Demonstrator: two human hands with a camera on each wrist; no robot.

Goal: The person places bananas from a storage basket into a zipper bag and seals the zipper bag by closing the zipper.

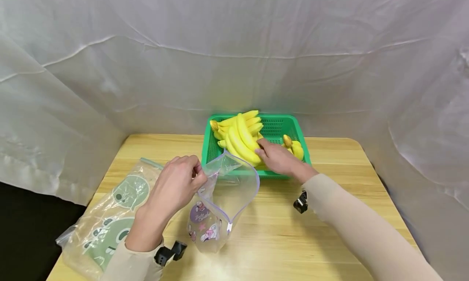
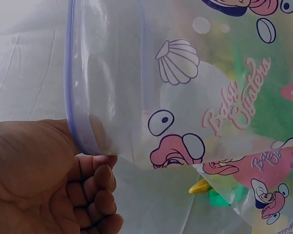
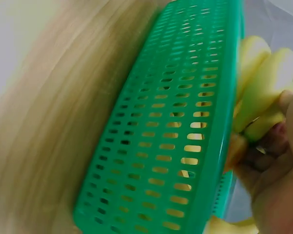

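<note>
In the head view my left hand pinches the purple-edged rim of a clear printed zip bag, whose mouth gapes toward the basket. The left wrist view shows the thumb and fingers at the bag's zip strip. My right hand grips a bunch of yellow bananas at its lower right, over the green basket. In the right wrist view, fingers curl under the bananas, just past the basket's rim. The lower tips of the bunch overlap the bag's mouth in the head view.
More bananas lie behind the held bunch, and another bunch sits at the basket's right end. A larger clear bag with green cartoon prints lies flat on the wooden table at left. Grey cloth hangs behind.
</note>
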